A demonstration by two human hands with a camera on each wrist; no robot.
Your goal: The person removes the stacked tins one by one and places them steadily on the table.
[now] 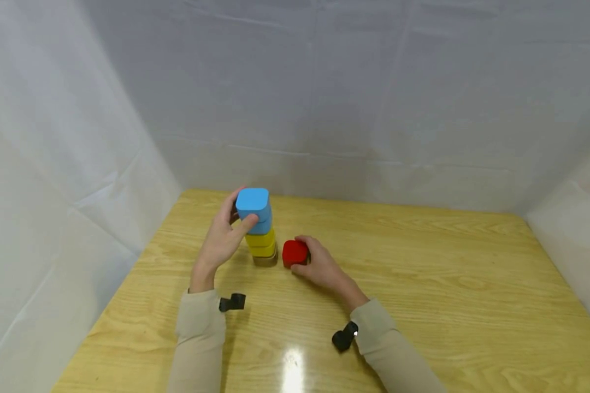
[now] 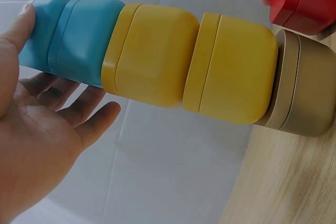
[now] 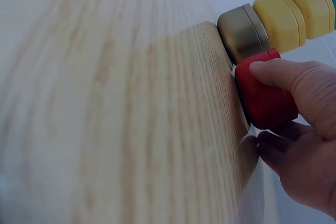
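A stack of small rounded boxes stands on the wooden table point(image 1: 423, 284): a bronze box point(image 1: 266, 261) at the bottom, two yellow boxes point(image 1: 261, 244) above it and a blue box point(image 1: 252, 203) on top. My left hand point(image 1: 238, 214) is up at the blue box, its thumb touching the front. In the left wrist view its fingers point(image 2: 94, 116) lie loosely spread behind the blue box point(image 2: 79, 40). Just right of the stack, a red box point(image 1: 294, 252) sits on the table. My right hand point(image 1: 308, 254) grips it, thumb point(image 3: 286, 74) on one side and fingers curled round the other.
White fabric walls point(image 1: 324, 109) close in the table on the left, back and right. Small black wrist cameras point(image 1: 232, 302) sit on both sleeves. Bare wood stretches to the right and towards the front edge.
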